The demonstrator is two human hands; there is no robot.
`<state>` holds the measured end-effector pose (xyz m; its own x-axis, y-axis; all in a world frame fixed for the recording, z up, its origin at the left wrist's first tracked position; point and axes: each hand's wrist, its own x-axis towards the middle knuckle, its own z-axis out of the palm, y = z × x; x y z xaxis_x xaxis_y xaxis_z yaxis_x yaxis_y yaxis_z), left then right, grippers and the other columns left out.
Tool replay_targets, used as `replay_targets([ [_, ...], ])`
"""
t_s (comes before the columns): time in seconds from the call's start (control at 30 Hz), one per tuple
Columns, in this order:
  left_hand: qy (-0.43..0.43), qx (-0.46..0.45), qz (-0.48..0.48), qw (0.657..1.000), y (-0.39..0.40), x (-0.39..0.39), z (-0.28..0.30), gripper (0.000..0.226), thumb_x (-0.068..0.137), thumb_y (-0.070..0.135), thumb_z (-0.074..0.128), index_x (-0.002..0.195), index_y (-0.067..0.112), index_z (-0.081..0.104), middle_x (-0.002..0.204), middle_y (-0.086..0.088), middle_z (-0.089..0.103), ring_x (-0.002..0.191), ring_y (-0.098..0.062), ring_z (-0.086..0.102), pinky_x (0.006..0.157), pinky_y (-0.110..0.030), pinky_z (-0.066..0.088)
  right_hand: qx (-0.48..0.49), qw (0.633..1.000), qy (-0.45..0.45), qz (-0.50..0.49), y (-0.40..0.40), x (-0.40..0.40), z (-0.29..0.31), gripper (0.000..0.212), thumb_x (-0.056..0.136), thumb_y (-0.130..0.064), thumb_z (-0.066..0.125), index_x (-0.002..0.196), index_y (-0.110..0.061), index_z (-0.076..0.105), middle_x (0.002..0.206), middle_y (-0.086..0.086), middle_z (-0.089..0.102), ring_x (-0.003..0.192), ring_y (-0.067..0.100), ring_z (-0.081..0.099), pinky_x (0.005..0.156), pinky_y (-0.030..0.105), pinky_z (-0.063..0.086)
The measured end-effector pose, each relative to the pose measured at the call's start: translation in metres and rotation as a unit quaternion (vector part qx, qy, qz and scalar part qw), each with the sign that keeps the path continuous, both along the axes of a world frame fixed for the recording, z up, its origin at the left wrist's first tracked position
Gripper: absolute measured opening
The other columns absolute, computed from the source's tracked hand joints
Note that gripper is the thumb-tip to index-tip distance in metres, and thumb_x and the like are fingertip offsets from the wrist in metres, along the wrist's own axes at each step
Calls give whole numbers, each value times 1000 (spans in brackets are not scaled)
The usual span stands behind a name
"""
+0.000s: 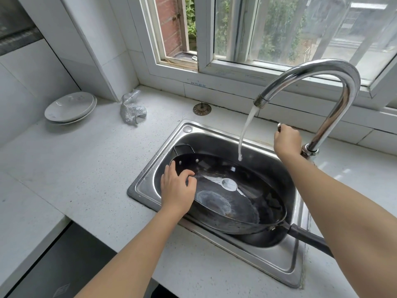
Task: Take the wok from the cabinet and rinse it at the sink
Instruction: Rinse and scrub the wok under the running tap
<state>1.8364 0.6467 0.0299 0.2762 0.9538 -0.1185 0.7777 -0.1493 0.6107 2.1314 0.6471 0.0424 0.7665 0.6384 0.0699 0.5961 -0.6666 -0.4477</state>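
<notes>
White counter (90, 168) fills view, window behind. Steel sink (148, 181) sits in counter. Black wok (247, 203) lies tilted in sink, open side up. Long way of wok runs from sink's far left corner to near right corner. Long handle (309, 238) points near right, sticks out over sink edge. Tap (335, 87) runs, water (247, 130) falls into wok. Left hand (177, 190) spread on wok's left rim, fingers inside. Right hand (286, 140) closed around tap lever. Plates (69, 107) at far left of counter. Shiny scrubber (132, 108) beside them.
</notes>
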Motion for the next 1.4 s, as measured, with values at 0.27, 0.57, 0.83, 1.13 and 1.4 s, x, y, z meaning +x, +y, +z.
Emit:
replay_targets([
  [0.27,0,-2,-2,1000,1,-1,-2,32,97,22,38,120,23,59,159,-10,12,147,-24,1,119,-40,3,24,998,60,25,-12,-1,2,22,94,-7,41,111,2,51,108,26,61,97,39,55,69,32,30],
  [0.57,-14,7,7,1000,2,-2,-4,31,95,17,41,118,20,61,156,-10,20,146,-24,10,119,-44,13,45,991,55,116,-73,-45,-1,47,90,-1,46,138,-2,44,129,19,57,119,33,51,97,37,40],
  [0.83,-92,-49,35,994,-2,0,2,38,91,1,37,120,13,59,156,-9,16,146,-23,8,118,-44,16,-196,970,58,134,-136,-69,-26,51,94,-22,45,142,-12,33,137,13,45,122,32,48,96,39,43],
  [1.13,-118,-82,83,986,-8,4,7,48,89,-3,34,129,18,52,158,-9,10,142,-31,22,113,-49,28,-229,956,177,55,-158,-73,-33,48,91,-32,46,133,-10,40,132,10,52,114,28,54,88,36,45],
  [1.4,-117,-117,98,981,-8,-2,7,62,85,4,36,142,28,32,137,-12,44,114,-40,51,98,-54,43,-208,947,235,64,-156,-74,-28,53,89,-25,45,139,-13,33,115,6,61,73,18,69,92,38,51],
])
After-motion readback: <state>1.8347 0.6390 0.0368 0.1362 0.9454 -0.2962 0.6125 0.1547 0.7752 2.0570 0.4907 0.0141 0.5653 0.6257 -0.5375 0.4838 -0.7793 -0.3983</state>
